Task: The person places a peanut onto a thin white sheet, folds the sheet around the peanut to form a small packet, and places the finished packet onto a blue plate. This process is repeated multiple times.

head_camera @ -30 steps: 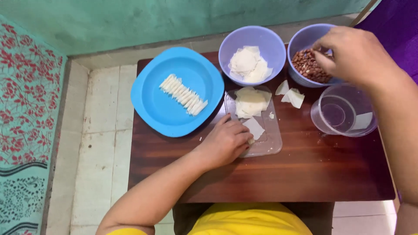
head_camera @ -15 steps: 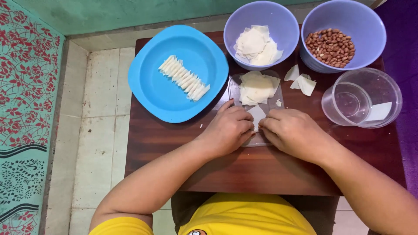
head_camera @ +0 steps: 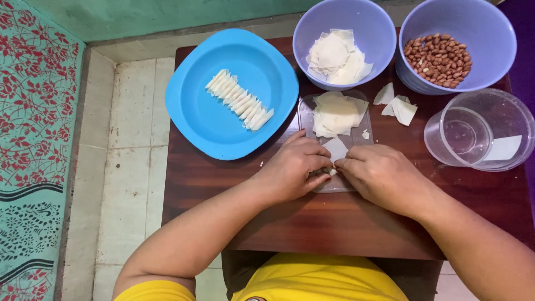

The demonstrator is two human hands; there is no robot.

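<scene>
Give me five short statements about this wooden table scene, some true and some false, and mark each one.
1. Both hands, the left hand and the right hand, meet over a small white wrapper sheet on the clear plastic board. True.
2. The round blue plastic plate holds loose peanuts. False: it holds a row of folded white pieces.
3. The brown peanuts lie in the right purple bowl. True.
4. The left purple bowl is empty. False: it holds white wrapper sheets.
5. The clear plastic tub stands on the floor. False: it stands on the table.
</scene>
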